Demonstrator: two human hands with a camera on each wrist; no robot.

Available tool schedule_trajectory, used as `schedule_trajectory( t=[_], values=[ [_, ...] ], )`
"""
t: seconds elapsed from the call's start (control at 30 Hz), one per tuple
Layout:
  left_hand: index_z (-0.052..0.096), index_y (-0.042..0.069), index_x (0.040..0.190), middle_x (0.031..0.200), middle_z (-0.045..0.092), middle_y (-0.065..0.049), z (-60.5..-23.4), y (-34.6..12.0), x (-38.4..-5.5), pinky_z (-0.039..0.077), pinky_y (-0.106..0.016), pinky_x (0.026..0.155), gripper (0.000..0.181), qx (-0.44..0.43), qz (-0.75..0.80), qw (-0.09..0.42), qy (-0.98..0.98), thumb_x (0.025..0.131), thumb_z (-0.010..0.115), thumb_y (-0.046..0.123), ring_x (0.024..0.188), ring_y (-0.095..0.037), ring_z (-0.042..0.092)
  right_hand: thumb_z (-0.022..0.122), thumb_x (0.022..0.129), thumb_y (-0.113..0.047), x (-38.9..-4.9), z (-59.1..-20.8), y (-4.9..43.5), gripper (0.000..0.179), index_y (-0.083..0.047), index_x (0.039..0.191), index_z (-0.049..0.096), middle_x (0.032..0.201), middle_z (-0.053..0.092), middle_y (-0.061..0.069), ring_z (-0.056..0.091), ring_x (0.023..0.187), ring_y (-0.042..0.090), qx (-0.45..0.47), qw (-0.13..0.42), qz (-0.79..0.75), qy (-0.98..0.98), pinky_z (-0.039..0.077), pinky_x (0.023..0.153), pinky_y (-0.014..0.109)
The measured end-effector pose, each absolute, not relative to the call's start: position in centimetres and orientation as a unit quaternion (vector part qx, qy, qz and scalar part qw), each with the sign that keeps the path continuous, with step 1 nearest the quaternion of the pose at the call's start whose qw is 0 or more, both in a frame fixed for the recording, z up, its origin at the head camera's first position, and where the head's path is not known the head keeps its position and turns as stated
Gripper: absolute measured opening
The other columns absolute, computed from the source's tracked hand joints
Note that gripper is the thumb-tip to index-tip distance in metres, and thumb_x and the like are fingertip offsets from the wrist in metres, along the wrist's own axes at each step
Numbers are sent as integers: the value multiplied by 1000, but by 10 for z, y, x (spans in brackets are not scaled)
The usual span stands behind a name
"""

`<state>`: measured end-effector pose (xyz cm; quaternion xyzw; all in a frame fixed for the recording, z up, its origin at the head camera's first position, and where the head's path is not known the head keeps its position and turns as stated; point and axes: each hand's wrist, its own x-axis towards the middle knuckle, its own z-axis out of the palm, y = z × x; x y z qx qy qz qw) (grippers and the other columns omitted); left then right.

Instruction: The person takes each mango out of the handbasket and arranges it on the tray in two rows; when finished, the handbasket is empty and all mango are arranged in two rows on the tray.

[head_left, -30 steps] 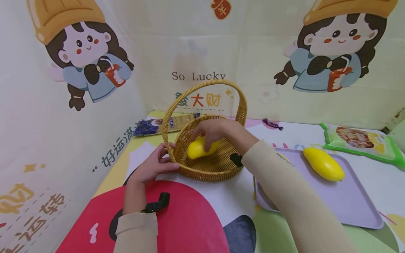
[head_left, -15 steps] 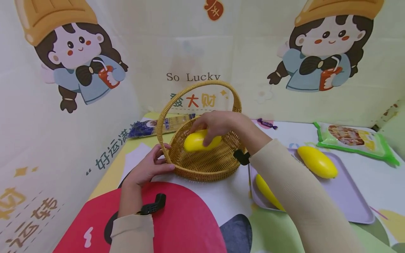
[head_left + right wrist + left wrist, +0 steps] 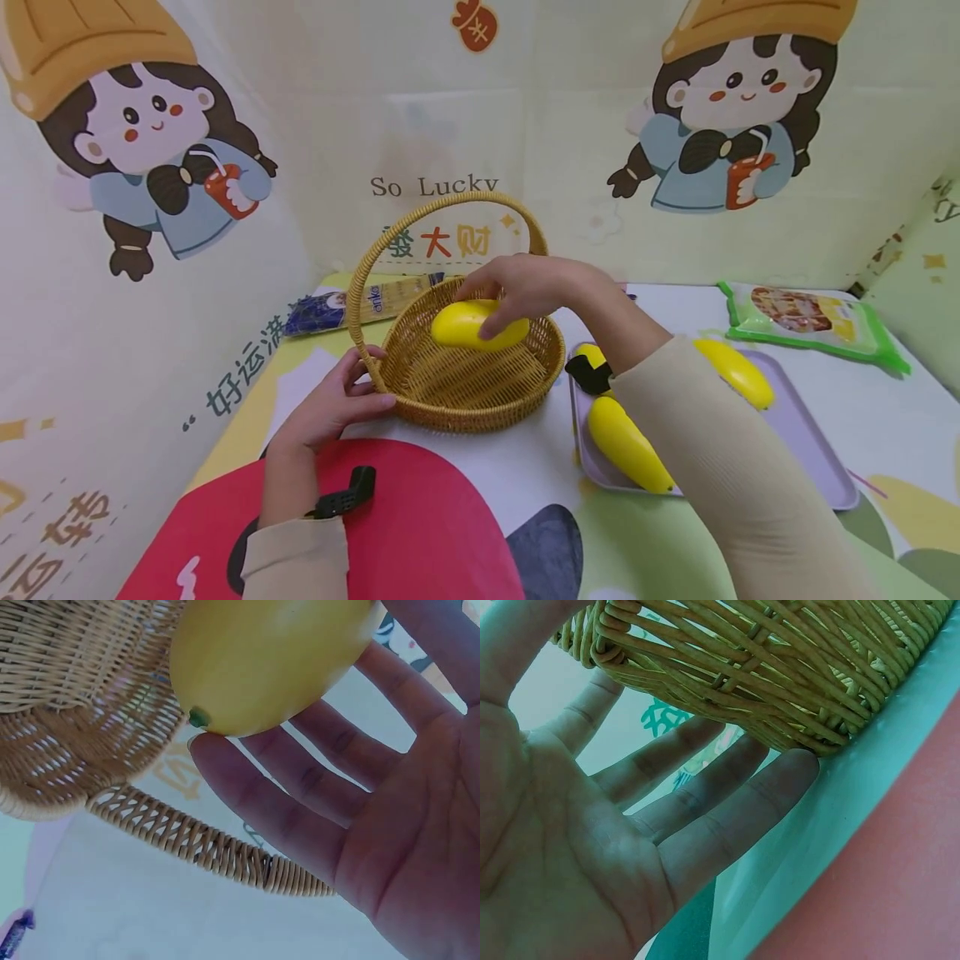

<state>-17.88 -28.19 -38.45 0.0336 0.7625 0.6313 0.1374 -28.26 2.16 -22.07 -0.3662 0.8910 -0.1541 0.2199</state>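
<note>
A yellow mango hangs over the wicker basket, gripped by my right hand with thumb on the near side and fingers behind. The right wrist view shows that mango's green stem end beside a fingertip. My left hand holds the basket's left side at the handle base. In the left wrist view its fingers lie against the woven basket, and the thumb is partly out of frame. Bare weave shows on the basket floor below the held mango.
Right of the basket, a lilac tray bears mangoes, partly covered by my right arm. A green-edged bag lies beyond it. Behind the basket is a long blue and yellow packet. A purple wrapped candy lies nearby.
My right hand has lifted the mango up from the basket floor. The head view has turned right, and more mangoes on the tray have come into sight. My left hand keeps its hold.
</note>
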Motion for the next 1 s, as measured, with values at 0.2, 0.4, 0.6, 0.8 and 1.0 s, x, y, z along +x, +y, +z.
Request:
schedule_trajectory(
  t=[0.2, 0.4, 0.6, 0.8, 1.0],
  values=[
    [31, 15, 145, 157, 41, -20, -384, -280, -179, 57, -28, 95, 68, 42, 634, 135, 760, 94, 75, 16, 138, -38, 53, 80, 90, -32, -278, -218, 32, 53, -32, 140, 62, 126, 66, 2, 57, 117, 24, -355, 211, -156, 897, 49, 97, 43],
    [30, 14, 146, 160, 37, -19, -385, -281, -178, 57, -28, 94, 69, 42, 637, 135, 758, 93, 76, 15, 139, -37, 53, 80, 91, -36, -272, -217, 45, 54, -33, 141, 61, 121, 67, 2, 59, 108, 24, -346, 217, -170, 897, 52, 89, 39],
    [31, 14, 145, 160, 36, -19, -384, -281, -177, 57, -27, 93, 68, 46, 639, 135, 756, 94, 75, 14, 137, -32, 56, 80, 91, -36, -269, -219, 62, 56, -31, 143, 60, 126, 65, 7, 64, 98, 26, -316, 224, -192, 902, 58, 78, 35],
    [32, 15, 144, 160, 36, -19, -384, -280, -177, 57, -27, 94, 67, 50, 640, 133, 755, 93, 75, 13, 133, -26, 59, 78, 92, -34, -268, -221, 85, 57, -26, 145, 59, 127, 63, 11, 64, 103, 27, -291, 225, -219, 904, 60, 79, 37],
    [33, 17, 143, 160, 36, -19, -383, -280, -177, 58, -28, 93, 66, 43, 640, 136, 755, 93, 76, 13, 136, -30, 56, 77, 92, -36, -268, -224, 109, 58, -25, 146, 57, 131, 61, 13, 68, 96, 26, -261, 220, -228, 912, 61, 78, 37]
  ],
)
